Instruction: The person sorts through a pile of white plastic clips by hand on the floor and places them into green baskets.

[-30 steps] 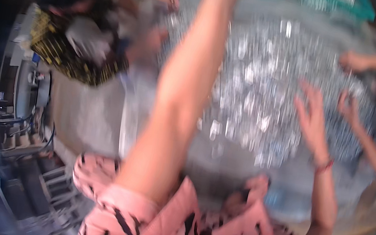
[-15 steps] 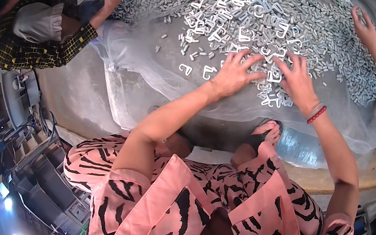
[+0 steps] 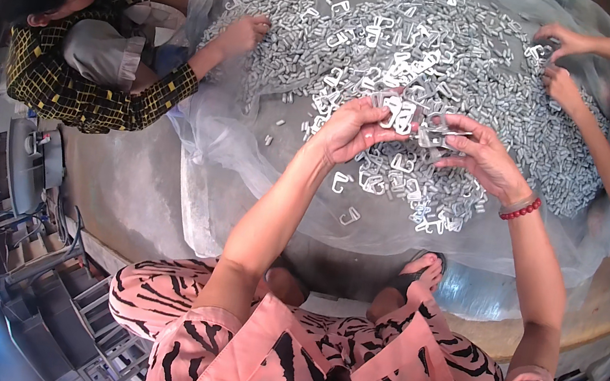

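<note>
My left hand (image 3: 355,128) is closed round a few white hook-shaped clips (image 3: 398,114), held up above the pile. Close beside it, my right hand (image 3: 482,153) grips several more clips (image 3: 438,137), paler and partly see-through, between curled fingers and thumb. Below and behind my hands lies a wide heap of small grey cylinders (image 3: 468,65) with white clips (image 3: 421,64) scattered through its middle. Some loose clips (image 3: 371,183) lie on the near side of the heap. The fingers partly hide how many clips each hand holds.
A thin translucent sheet (image 3: 244,169) lies under the heap. At the left a co-worker in a black and yellow checked sleeve (image 3: 144,105) has both hands at the heap; one holds a clip. Another person's hands (image 3: 565,86) work at the right. My feet (image 3: 419,276) are at the near edge.
My hands have risen from the heap, and both now hold clips. The view has shifted, showing more of the heap. Both hands of each co-worker now show.
</note>
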Available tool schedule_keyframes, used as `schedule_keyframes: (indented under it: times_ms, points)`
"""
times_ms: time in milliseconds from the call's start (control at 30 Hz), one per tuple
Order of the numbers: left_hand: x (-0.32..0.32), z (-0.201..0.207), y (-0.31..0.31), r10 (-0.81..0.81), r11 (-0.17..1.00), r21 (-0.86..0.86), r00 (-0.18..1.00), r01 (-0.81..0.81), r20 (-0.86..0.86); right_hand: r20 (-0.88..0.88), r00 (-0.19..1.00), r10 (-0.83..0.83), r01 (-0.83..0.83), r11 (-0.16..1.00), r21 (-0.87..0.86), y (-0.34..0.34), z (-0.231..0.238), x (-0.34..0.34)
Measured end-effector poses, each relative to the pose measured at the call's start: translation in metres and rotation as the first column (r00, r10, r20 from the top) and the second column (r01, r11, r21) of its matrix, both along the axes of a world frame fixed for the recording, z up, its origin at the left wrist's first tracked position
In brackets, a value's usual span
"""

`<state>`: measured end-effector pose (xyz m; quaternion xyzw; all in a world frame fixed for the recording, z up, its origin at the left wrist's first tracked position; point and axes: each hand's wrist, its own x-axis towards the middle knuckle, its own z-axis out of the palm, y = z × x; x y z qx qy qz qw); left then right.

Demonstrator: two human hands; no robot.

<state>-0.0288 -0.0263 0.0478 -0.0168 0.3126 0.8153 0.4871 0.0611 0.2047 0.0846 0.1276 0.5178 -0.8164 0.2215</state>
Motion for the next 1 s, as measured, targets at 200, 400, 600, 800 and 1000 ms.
schedule_keyframes:
  times_ms: [200, 400, 600, 800, 1000]
  points:
    - [0.012, -0.006, 0.006, -0.007, 0.954, -0.298, 0.988, -0.040, -0.153, 0.133, 0.986, -0.096, 0.099, 0.995, -0.016, 0.011, -0.025, -0.004]
    - [0.023, -0.011, 0.009, 0.104, 0.969, -0.230, 0.993, -0.089, 0.053, 0.219, 0.966, -0.137, 0.141, 0.990, -0.001, 0.017, -0.023, -0.002]
    - [0.040, -0.022, 0.011, 0.121, 0.979, -0.171, 0.991, -0.111, 0.053, 0.047, 0.991, -0.127, 0.134, 0.966, -0.219, 0.017, -0.001, 0.000]
    - [0.066, -0.029, 0.028, 0.086, 0.994, -0.092, 0.904, -0.052, 0.418, -0.338, 0.820, 0.462, -0.098, 0.695, 0.712, -0.014, 0.028, 0.001]
    - [0.081, -0.011, 0.049, 0.232, 0.959, -0.025, 0.739, -0.281, 0.633, -0.381, 0.635, 0.672, 0.277, 0.263, 0.924, -0.043, 0.041, 0.002]
